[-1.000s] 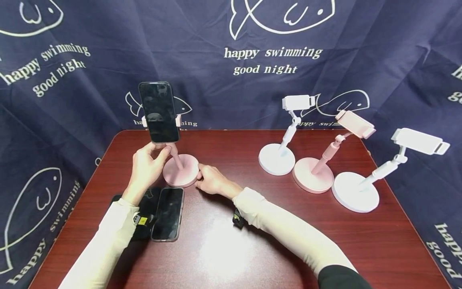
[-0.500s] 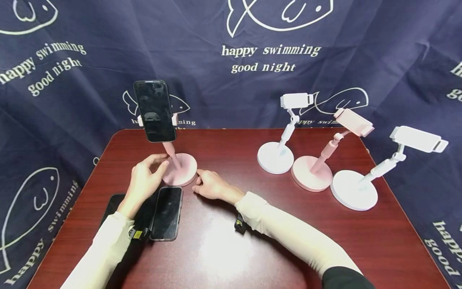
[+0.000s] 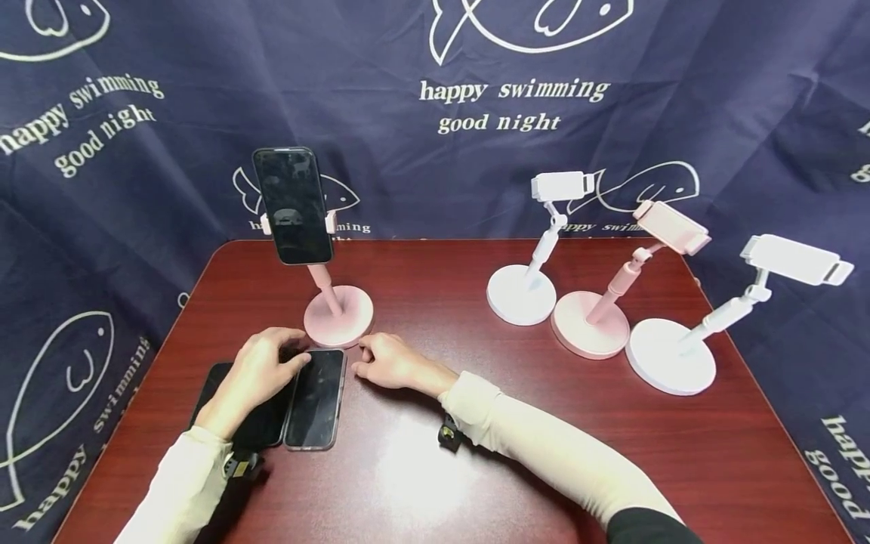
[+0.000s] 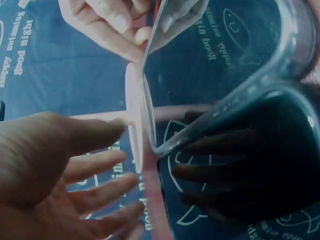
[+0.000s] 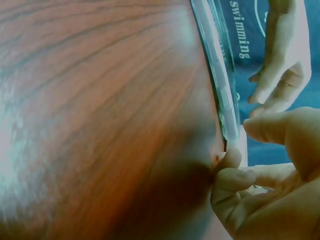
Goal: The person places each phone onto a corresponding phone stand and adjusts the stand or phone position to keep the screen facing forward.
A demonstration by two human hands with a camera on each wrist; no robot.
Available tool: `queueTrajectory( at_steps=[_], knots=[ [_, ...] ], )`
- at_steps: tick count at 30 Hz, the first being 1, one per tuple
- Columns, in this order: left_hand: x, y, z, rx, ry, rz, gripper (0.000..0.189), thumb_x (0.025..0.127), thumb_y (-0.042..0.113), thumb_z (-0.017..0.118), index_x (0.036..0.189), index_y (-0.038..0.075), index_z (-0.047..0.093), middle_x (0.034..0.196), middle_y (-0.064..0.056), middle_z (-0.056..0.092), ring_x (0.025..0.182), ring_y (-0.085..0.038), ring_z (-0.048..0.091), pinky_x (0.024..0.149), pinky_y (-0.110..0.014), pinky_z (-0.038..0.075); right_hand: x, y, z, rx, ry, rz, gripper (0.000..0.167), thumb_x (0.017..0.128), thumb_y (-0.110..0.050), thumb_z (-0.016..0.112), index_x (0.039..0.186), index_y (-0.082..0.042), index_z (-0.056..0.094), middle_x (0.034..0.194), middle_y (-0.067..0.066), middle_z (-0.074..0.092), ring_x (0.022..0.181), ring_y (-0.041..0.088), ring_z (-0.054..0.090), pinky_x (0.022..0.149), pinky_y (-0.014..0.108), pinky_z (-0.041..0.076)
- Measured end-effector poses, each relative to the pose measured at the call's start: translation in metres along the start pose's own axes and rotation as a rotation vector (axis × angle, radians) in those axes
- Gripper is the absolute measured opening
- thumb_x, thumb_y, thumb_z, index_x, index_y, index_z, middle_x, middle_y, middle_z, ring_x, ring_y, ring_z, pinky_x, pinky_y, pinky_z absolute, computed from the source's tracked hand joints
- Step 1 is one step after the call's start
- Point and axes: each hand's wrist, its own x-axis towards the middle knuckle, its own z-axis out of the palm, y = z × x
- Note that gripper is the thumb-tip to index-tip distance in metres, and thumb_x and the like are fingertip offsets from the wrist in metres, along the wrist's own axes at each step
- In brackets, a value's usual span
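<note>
Phones (image 3: 317, 400) before left stand (image 3: 352, 321)

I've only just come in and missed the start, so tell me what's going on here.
A person is working near a pink stand that holds a phone upright. The left hand is at the far end of a lying phone, the right hand beside it; neither of the hands appears to hold anything. Another dark screen lies partly hidden. On the right, a white stand, a second pink stand and another white stand carry no phones.
</note>
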Motion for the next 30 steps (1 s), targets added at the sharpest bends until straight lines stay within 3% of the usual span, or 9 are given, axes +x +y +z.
queueTrajectory(
  at_steps=[6,11,14,19,30],
  knots=[
    [-0.003,-0.002,-0.006,0.104,-0.136,-0.015,0.055,0.081,0.031,0.087,0.128,0.008,0.069,0.137,-0.028,0.058,0.129,-0.054,0.049,0.090,-0.074,0.043,0.002,-0.004,0.001,-0.026,-0.006,-0.022,0.018,0.093,-0.028,0.071,0.101,-0.012,0.070,0.074,-0.007,0.058,0.069,0.006,0.053,0.067,0.020,0.043],
    [-0.005,-0.002,-0.006,0.121,-0.244,-0.037,0.081,0.072,0.043,0.092,0.140,0.011,0.061,0.148,-0.032,0.047,0.142,-0.060,0.029,0.097,-0.080,0.032,0.004,-0.009,0.004,-0.011,-0.003,-0.035,0.018,0.091,-0.029,0.073,0.089,-0.013,0.065,0.069,-0.009,0.055,0.064,0.004,0.051,0.062,0.019,0.041],
    [-0.006,-0.003,-0.005,0.132,-0.285,-0.052,0.090,0.068,0.045,0.094,0.143,0.012,0.058,0.150,-0.033,0.044,0.144,-0.060,0.025,0.097,-0.079,0.030,0.003,-0.012,0.006,-0.007,-0.002,-0.039,0.020,0.090,-0.029,0.075,0.084,-0.014,0.063,0.066,-0.010,0.053,0.062,0.004,0.050,0.059,0.018,0.040],
    [-0.008,-0.004,-0.004,0.133,-0.309,-0.067,0.093,0.067,0.045,0.094,0.145,0.012,0.056,0.150,-0.034,0.043,0.144,-0.060,0.025,0.097,-0.079,0.029,0.004,-0.014,0.009,-0.044,-0.003,-0.038,0.023,0.089,-0.032,0.076,0.085,-0.013,0.063,0.066,-0.010,0.049,0.063,0.006,0.048,0.057,0.018,0.038],
    [-0.012,-0.003,0.000,0.135,-0.301,-0.064,0.091,0.069,0.039,0.094,0.146,0.010,0.054,0.150,-0.033,0.044,0.144,-0.058,0.028,0.099,-0.078,0.030,0.004,-0.015,0.011,0.024,-0.038,-0.008,0.021,0.091,-0.027,0.074,0.092,-0.009,0.065,0.067,-0.010,0.051,0.062,0.004,0.048,0.059,0.017,0.038]
  ],
)
